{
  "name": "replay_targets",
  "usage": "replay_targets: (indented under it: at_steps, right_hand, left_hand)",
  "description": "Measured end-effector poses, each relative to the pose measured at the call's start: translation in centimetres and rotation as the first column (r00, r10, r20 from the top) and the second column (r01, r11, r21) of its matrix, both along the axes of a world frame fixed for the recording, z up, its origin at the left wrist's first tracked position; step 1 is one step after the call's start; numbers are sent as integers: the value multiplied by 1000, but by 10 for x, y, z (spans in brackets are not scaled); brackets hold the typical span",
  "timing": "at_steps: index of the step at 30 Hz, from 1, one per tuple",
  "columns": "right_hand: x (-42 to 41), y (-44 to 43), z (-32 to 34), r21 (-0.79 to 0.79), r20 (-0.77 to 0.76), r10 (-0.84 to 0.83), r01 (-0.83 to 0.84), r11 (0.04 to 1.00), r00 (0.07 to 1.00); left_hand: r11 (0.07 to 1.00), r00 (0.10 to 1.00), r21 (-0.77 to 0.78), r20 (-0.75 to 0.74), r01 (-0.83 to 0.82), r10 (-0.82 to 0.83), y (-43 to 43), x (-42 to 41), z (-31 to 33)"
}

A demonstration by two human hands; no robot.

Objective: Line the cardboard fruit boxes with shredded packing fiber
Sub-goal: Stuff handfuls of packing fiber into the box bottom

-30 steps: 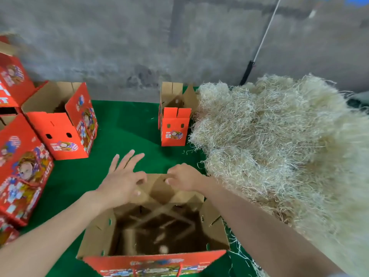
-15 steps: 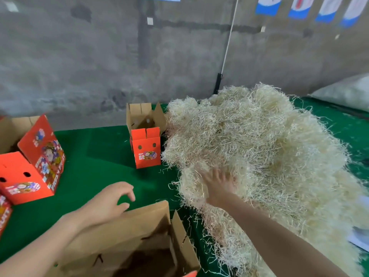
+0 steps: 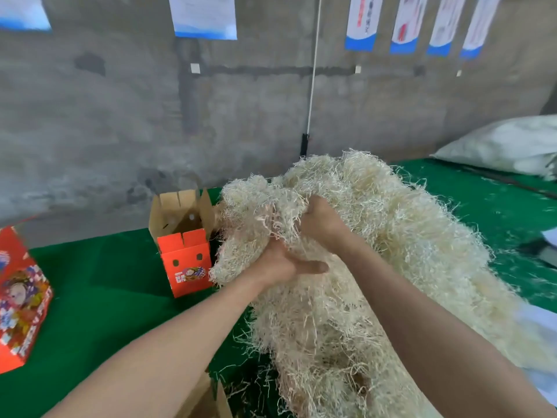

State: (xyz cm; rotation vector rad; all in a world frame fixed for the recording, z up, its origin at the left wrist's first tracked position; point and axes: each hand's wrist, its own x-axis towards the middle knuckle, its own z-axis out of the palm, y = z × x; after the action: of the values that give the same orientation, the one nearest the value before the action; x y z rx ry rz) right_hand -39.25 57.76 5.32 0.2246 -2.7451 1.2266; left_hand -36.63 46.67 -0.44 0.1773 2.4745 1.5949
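A big heap of pale shredded packing fiber lies on the green table. Both of my hands are dug into its left end. My left hand grips a clump from below, its fingers buried in the strands and its thumb stretched out to the right. My right hand clutches strands just above it. A small orange cardboard box stands open beside the heap's left edge. Only a brown flap of the near box shows at the bottom edge.
Another orange printed box sits at the left edge. A white sack lies at the far right. A concrete wall with hung papers stands behind the table, and a white pole leans on it.
My left hand left the near box's flap and joined the right hand in the fiber heap. Both now grip strands. The view has lifted, so the near box dropped nearly out of sight.
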Motion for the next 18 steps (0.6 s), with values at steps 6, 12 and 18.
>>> replay_targets:
  at_steps: [6,12,18]
  right_hand:
    - [-3,37,17,-514,177,304,-175,840,936]
    - [-11,65,-14,-30,258,299,-302,953,919]
    - [-24,26,-83,371,194,122,-188,910,973]
  left_hand:
    - [746,878,465,209,-477,431,20,-33,12]
    - [721,869,505,133,-474,477,-16,-48,42]
    - [691,908,594,209,-412,363,-21,-47,72]
